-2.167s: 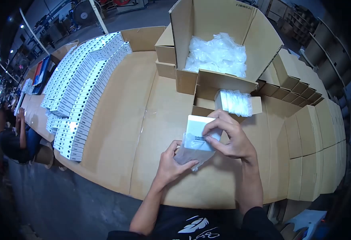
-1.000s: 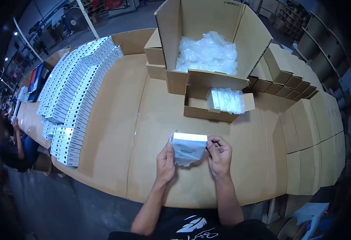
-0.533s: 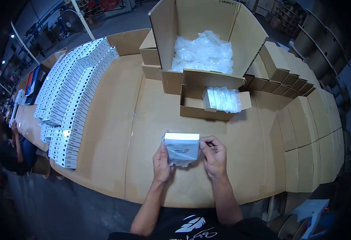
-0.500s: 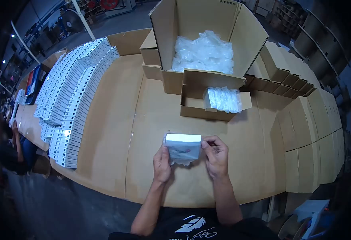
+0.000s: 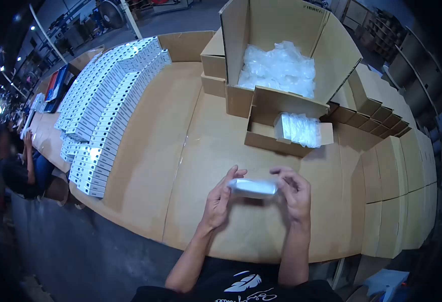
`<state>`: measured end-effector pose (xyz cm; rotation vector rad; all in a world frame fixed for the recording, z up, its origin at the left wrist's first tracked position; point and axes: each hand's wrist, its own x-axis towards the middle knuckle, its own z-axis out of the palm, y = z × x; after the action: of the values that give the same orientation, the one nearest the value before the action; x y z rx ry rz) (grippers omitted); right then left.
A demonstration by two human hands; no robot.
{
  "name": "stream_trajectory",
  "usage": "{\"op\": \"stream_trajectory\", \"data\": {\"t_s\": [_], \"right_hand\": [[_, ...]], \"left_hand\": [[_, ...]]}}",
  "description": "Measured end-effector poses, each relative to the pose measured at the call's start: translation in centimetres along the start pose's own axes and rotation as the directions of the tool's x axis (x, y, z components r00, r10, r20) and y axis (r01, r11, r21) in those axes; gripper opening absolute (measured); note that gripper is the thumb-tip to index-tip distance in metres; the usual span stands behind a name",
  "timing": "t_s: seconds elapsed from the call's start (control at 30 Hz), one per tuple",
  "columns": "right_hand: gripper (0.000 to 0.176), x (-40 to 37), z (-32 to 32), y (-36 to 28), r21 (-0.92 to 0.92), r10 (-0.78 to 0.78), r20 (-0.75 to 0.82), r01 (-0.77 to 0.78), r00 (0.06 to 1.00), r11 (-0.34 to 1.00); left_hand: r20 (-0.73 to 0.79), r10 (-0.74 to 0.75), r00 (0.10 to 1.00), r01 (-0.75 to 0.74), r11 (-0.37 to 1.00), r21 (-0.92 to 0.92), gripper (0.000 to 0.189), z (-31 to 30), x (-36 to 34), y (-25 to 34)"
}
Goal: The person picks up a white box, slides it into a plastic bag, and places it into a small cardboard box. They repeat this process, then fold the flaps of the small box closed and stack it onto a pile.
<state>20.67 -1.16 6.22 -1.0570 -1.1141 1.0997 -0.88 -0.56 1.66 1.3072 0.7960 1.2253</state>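
Note:
Above the cardboard-covered table I see a small white box (image 5: 253, 187) in a clear plastic bag, tilted so a narrow white side faces up, and smeared by motion. My left hand (image 5: 219, 204) grips its left end between thumb and fingers. At the right end is my right hand (image 5: 294, 194), thumb and fingertips closed about the corner and partly blurred. Beyond them an open small carton (image 5: 268, 142) holds several white boxes in clear plastic (image 5: 300, 131), standing in a row at its right side.
A large open carton (image 5: 236, 100) of clear plastic bags (image 5: 279, 68) stands behind. Stacked white boxes (image 5: 105, 103) fill the table's left side. Brown cartons (image 5: 397, 181) line the right. At far left a person (image 5: 22, 168) sits by the table (image 5: 153, 166).
The wrapped box has tipped from showing its printed face to showing a narrow side. Both hands have shifted slightly right in view, and the whole scene has moved with the head.

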Motion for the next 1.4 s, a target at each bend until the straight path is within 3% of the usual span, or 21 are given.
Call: {"op": "stream_trajectory", "data": {"t_s": [0.17, 0.3, 0.33, 0.4, 0.43, 0.5, 0.63, 0.67, 0.7, 0.77, 0.8, 0.83, 0.93, 1.03, 1.07, 1.17, 1.2, 1.3, 1.4], "right_hand": [[0.007, 0.2, 0.7, -0.3, 0.029, 0.017, -0.005, -0.017, 1.000, 0.999], [0.020, 0.2, 0.1, 0.5, 0.209, 0.086, 0.001, -0.084, 0.996, 0.974], [0.040, 0.2, 0.2, 1.0, 0.270, 0.031, 0.002, -0.030, 1.000, 0.963], [0.052, 0.0, 0.3, 0.9, 0.265, 0.049, 0.067, -0.065, 0.997, 0.962], [0.059, -0.3, 0.5, 0.8, 0.263, 0.063, 0.099, -0.087, 0.993, 0.961], [0.056, -0.8, 0.5, 1.7, 0.214, 0.088, 0.047, -0.096, 0.995, 0.972], [0.038, -1.7, 0.6, 2.8, 0.074, -0.003, 0.009, 0.002, 1.000, 0.997], [0.037, -1.8, 0.5, 2.6, 0.087, 0.014, 0.022, -0.016, 1.000, 0.996], [0.036, -1.9, 0.3, 2.4, 0.099, 0.031, 0.032, -0.034, 0.999, 0.995], [0.029, -1.3, -0.6, 2.3, -0.063, -0.069, 0.138, 0.079, 0.988, 0.995], [0.027, -1.2, -1.0, 2.3, -0.120, -0.115, 0.172, 0.136, 0.978, 0.983], [0.026, -1.2, -1.2, 2.4, -0.175, -0.155, 0.207, 0.193, 0.966, 0.966], [0.017, -1.6, -1.2, 2.2, -0.202, -0.113, 0.054, 0.122, 0.992, 0.972], [0.006, -1.6, -1.0, 1.4, 0.055, -0.010, -0.257, 0.025, 0.966, 0.998], [0.005, -1.6, -1.2, 0.9, 0.065, -0.025, -0.241, 0.042, 0.970, 0.997], [0.015, -1.5, -1.5, 0.6, -0.154, -0.218, 0.103, 0.232, 0.971, 0.960], [0.024, -1.5, -1.3, 0.4, -0.193, -0.177, 0.167, 0.209, 0.970, 0.959], [0.025, -1.6, -0.7, 0.9, -0.308, -0.049, 0.192, 0.108, 0.980, 0.945], [0.029, -1.7, 0.1, 0.2, -0.351, -0.101, 0.153, 0.150, 0.983, 0.924]], "left_hand": [[-0.024, -0.145, 0.989, 0.139, 0.974, -0.179, 0.057, 1.1, -0.5, 0.1], [-0.014, -0.188, 0.982, 0.169, 0.909, -0.380, 0.060, 1.6, -0.3, 0.0], [-0.023, -0.228, 0.973, 0.195, 0.877, -0.438, 0.060, 1.6, -0.5, -0.4], [-0.035, -0.235, 0.971, 0.176, 0.813, -0.555, 0.056, 2.0, -0.1, -0.2], [-0.040, -0.252, 0.967, 0.205, 0.858, -0.471, 0.055, 2.1, -0.1, 0.4], [-0.056, -0.281, 0.958, 0.255, 0.924, -0.284, 0.054, 1.8, 0.1, 1.3], [0.055, -0.017, 0.998, 0.020, 0.998, -0.052, 0.055, 1.7, 0.7, 0.7], [0.021, -0.211, 0.977, 0.210, 0.951, -0.228, 0.044, 1.9, 0.3, 1.3], [0.023, -0.219, 0.975, 0.220, 0.957, -0.190, 0.038, 1.6, 0.2, 1.0], [0.031, -0.235, 0.972, 0.237, 0.964, -0.117, 0.028, 0.9, 0.1, 0.0], [0.007, -0.146, 0.989, 0.146, 0.988, -0.048, 0.017, 1.0, 0.3, 0.6], [0.001, -0.167, 0.986, 0.167, 0.984, -0.068, 0.018, 1.2, 0.5, 0.9], [-0.064, -0.289, 0.955, 0.275, 0.946, -0.171, 0.024, 1.7, 0.4, 1.1], [-0.140, -0.389, 0.910, 0.352, 0.906, -0.234, 0.027, 1.9, 1.0, 1.4], [-0.146, -0.374, 0.916, 0.336, 0.913, -0.233, 0.029, 1.8, 1.2, 1.5], [-0.136, -0.365, 0.921, 0.330, 0.916, -0.226, 0.030, 1.7, 1.4, 1.6], [-0.130, -0.356, 0.925, 0.326, 0.923, -0.205, 0.030, 1.8, 1.5, 1.8], [-0.152, -0.331, 0.931, 0.308, 0.939, -0.156, 0.032, 2.3, 1.4, 2.3], [-0.198, -0.311, 0.930, 0.292, 0.949, -0.120, 0.037, 2.3, 1.1, 1.7]]}}
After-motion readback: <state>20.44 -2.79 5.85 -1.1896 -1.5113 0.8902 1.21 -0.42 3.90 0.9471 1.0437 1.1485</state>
